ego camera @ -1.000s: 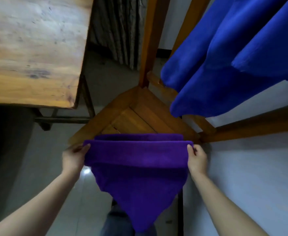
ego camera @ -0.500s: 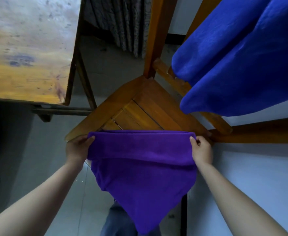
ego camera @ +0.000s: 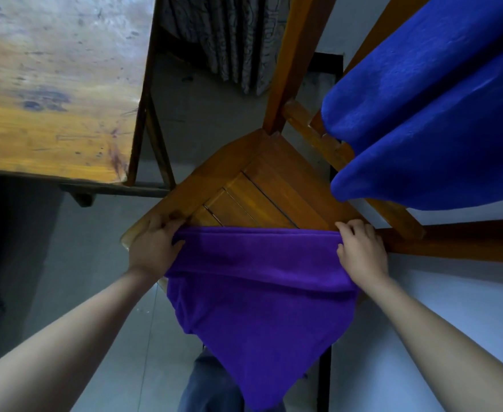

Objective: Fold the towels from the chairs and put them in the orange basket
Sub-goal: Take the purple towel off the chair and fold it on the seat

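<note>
left hand [ego camera: 155, 248]: pinches the left end of the fold in the soft purple microfibre towel [ego camera: 259, 292], pinning it to the slatted wooden chair seat [ego camera: 268, 197].
right hand [ego camera: 361, 252]: clamps the right end likewise, so the crease stays taut and straight between the two.
purple towel: spans both hands, tail hanging toward the person, off the seat edge; chair seat serves as folding surface.
blue fleece towel [ego camera: 428, 114]: draped on the chair back, up-right of right hand, waiting.
orange basket: not in view.

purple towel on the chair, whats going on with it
A person is folding the purple towel on the wooden chair seat. The left hand and the right hand each grip an end of its folded top edge, while the rest hangs off the seat's front. A blue towel is draped over the chair back. No basket is in view.
</note>
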Demonstrator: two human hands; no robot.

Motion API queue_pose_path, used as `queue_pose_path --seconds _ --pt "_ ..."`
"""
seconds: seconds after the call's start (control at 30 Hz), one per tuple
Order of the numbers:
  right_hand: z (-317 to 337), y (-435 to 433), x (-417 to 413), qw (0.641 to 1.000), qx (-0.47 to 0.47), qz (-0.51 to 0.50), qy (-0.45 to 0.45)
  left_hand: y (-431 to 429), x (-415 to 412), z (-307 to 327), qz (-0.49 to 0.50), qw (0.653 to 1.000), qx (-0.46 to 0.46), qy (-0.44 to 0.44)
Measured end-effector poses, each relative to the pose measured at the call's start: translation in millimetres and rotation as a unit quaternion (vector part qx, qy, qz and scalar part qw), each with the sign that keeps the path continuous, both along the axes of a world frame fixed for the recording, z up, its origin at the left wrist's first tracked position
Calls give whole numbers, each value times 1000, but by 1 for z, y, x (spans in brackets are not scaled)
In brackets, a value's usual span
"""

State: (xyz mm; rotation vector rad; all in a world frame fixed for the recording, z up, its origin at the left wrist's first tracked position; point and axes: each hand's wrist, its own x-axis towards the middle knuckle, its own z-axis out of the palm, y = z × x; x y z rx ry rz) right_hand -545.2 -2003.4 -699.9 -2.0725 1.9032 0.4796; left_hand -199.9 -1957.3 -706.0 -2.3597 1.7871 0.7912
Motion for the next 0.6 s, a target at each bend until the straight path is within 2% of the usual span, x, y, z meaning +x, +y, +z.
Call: queue_pose_path --seconds 0.07,0.2,0.33,0.5,0.6 --pt "2 -4 2 1000 3 22 18 -4 0 1 -35 999 3 -14" --pt "5 -6 6 998 6 38 42 -10 3 2 -42 999 -9 -15" --pt "6 -2 -4 999 17 15 45 -8 7 10 -42 999 -5 27" --pt "22 13 -20 994 24 -69 -80 3 15 35 -53 997 -6 54" --pt "49 25 -28 984 25 -109 -136 17 24 63 -100 991 -55 74"
